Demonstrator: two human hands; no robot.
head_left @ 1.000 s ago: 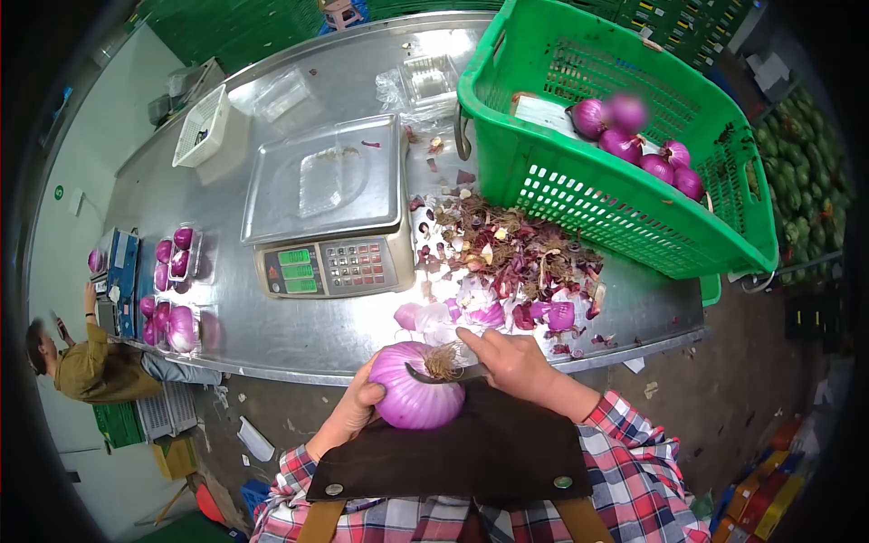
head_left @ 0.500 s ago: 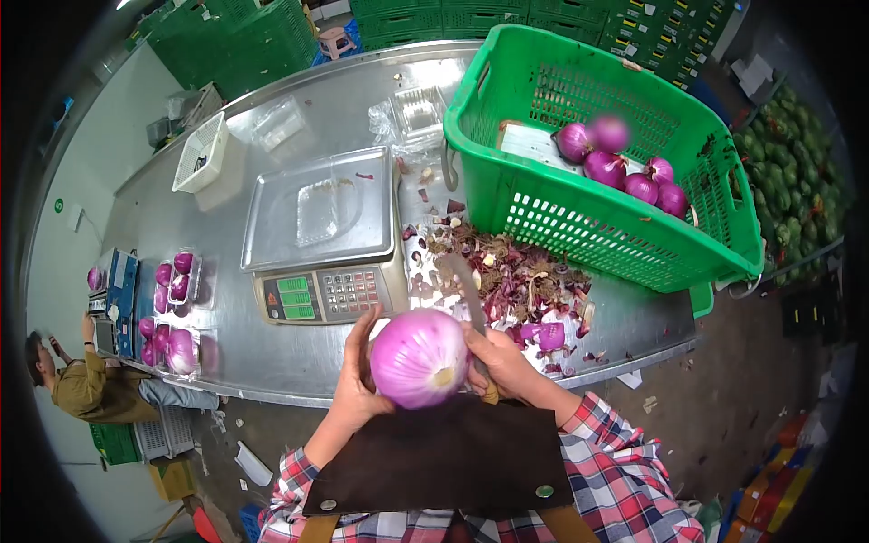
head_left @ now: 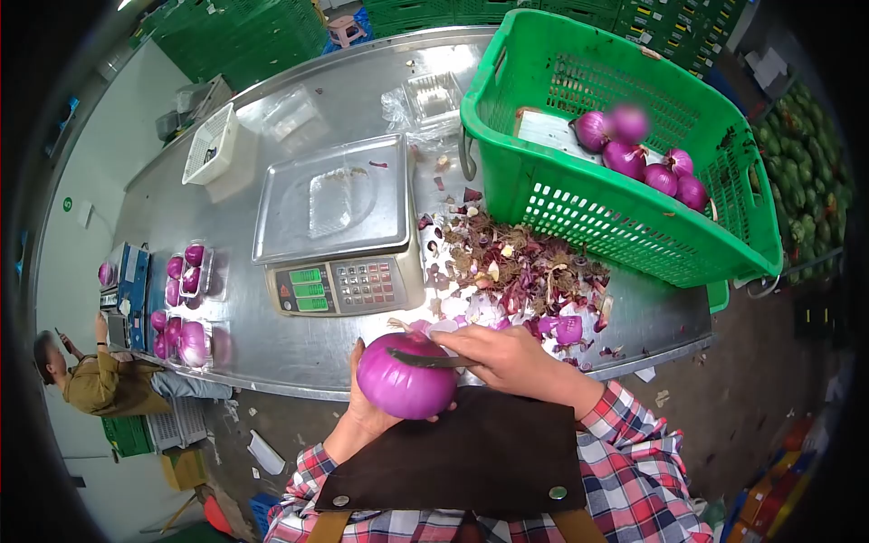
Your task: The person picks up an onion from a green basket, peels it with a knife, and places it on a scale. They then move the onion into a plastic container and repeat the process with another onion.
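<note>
A large purple onion point(head_left: 407, 387) sits in my left hand point(head_left: 360, 412), whose fingers wrap its left side and underside. Its dry stem end now points away from me, toward the scale. My right hand point(head_left: 502, 357) grips a knife point(head_left: 424, 359); the dark blade lies across the top of the onion, touching or very near its skin. The knife's handle is hidden in my fist. My right thumb and fingertips are beside the stem end, close to a pale bit of skin. Just beyond lies a heap of onion peels and root trimmings point(head_left: 525, 271) on the metal table point(head_left: 244, 357).
A digital scale point(head_left: 335, 204) stands ahead. Right of it, a green crate point(head_left: 615, 195) holds several onions. Packed onion trays point(head_left: 192, 344) and a white basket point(head_left: 211, 149) are at left. A co-worker point(head_left: 113, 380) stands at the far left, and green vegetables point(head_left: 801, 172) fill the far right.
The onion has been turned so its root end no longer faces me. My right hand has moved the knife from beside the onion onto its top. The view has shifted slightly.
</note>
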